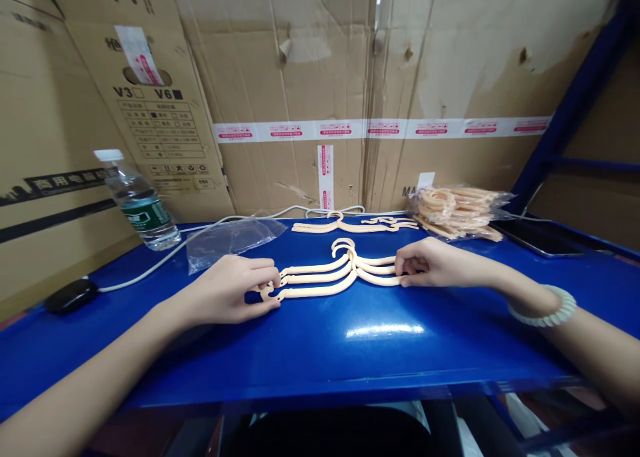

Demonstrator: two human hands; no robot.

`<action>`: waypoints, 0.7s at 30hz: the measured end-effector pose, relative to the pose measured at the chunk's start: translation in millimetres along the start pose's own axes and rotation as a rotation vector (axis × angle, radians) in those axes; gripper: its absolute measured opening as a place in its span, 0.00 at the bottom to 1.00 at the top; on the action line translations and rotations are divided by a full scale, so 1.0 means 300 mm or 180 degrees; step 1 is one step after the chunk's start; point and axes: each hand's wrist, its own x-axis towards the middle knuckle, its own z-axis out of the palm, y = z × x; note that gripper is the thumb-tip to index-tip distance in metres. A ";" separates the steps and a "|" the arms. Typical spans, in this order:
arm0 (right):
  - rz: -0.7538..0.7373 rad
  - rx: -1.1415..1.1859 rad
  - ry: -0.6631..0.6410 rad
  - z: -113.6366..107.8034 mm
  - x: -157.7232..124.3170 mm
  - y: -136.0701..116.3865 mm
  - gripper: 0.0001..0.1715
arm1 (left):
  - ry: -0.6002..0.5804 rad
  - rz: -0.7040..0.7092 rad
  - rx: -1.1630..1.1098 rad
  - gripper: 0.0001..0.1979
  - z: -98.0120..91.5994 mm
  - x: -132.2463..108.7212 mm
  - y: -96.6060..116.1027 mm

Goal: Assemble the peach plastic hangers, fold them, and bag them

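Cream hangers [320,278], both hands [225,288] [433,264] gripping opposite ends, open blue tabletop [300,350] reaching the front edge

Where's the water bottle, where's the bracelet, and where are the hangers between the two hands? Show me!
Water bottle [146,214]: head view, on its green label.
Bracelet [567,305]: head view, on its pale ridged band.
Hangers [323,290]: head view, on the nearest one's bar, left of the hooks.
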 end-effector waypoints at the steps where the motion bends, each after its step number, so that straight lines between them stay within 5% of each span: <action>1: 0.0027 0.0030 -0.0008 0.000 0.000 -0.001 0.15 | 0.0013 -0.0005 0.0010 0.05 0.003 0.001 -0.002; 21: 0.0460 -0.0028 0.0003 -0.036 0.006 0.051 0.20 | 0.0230 -0.0396 0.0520 0.12 0.055 0.011 -0.043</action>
